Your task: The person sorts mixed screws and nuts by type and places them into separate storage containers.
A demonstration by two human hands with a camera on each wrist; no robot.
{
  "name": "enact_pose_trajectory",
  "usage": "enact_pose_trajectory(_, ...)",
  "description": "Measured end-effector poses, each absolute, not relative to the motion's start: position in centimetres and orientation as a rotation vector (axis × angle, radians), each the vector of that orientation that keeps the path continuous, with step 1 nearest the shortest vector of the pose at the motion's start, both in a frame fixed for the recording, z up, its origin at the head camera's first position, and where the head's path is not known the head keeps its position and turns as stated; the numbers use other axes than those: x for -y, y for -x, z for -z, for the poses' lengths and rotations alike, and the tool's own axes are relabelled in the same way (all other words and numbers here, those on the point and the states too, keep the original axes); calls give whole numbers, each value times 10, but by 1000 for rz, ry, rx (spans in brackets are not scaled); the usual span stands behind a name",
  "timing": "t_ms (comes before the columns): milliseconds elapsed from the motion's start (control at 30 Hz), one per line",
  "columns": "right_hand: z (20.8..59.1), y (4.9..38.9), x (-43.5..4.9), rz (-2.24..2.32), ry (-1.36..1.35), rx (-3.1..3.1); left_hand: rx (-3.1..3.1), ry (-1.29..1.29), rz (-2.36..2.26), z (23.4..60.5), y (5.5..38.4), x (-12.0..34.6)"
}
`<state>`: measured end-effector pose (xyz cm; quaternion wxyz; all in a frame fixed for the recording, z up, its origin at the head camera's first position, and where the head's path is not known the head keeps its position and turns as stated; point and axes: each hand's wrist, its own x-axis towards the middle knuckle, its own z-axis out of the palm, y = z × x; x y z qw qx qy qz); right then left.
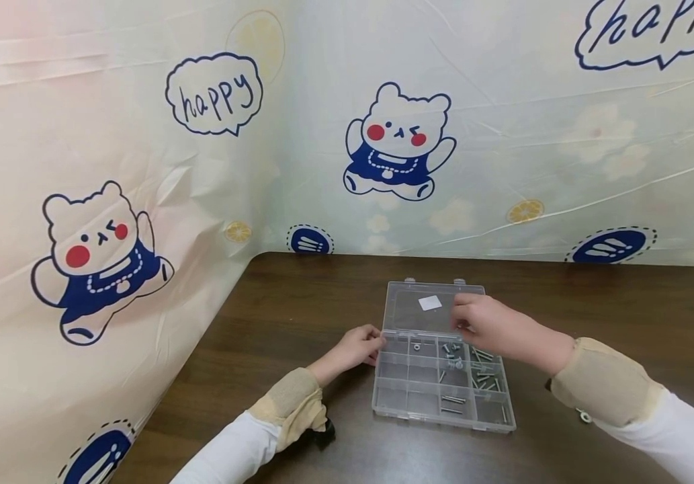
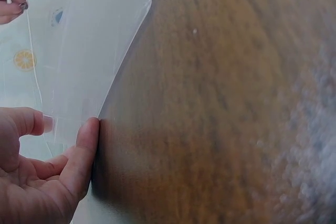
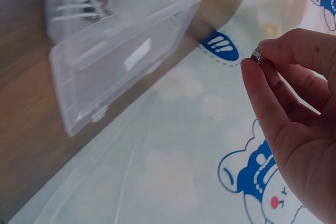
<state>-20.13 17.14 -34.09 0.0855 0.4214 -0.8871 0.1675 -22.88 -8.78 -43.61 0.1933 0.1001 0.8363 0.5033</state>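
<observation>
A clear plastic compartment case point(image 1: 422, 372) lies on the table with its lid point(image 1: 404, 309) folded back. My left hand point(image 1: 361, 346) grips the case's left side near the hinge, thumb and fingers on either side of its edge. Above the lid, my right hand point(image 1: 488, 326) pinches a small metal nut point(image 3: 257, 56) between thumb and index fingertip, the other fingers curled behind. Several screws point(image 1: 484, 383) lie in the right-hand compartments, and a small nut point(image 1: 417, 347) sits in a back compartment.
The brown wooden table point(image 1: 298, 309) runs back to a printed curtain point(image 1: 504, 134). A white label point(image 1: 429, 302) is on the lid. A small ring-shaped piece point(image 1: 584, 416) lies beside the right sleeve, and a black object point(image 1: 325, 433) shows at the left cuff.
</observation>
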Motion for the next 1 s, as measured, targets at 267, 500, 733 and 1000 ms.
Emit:
enact_pose_trajectory(267, 340, 210, -150, -493, -1283, 2665, -2342, -257, -1418, 436, 230, 87)
enact_pose_trajectory(500, 353, 219, -134, -520, -1363, 2719, -2347, -260, -1422, 437, 230, 88)
enact_pose_trajectory(733, 367, 221, -127, -512, -1352, 2769, -2340, -263, -1433, 438, 230, 87)
enact_pose_trajectory(1000, 360, 216, -133, -458, -1313, 2818, -2345, -253, -1425, 437, 230, 88)
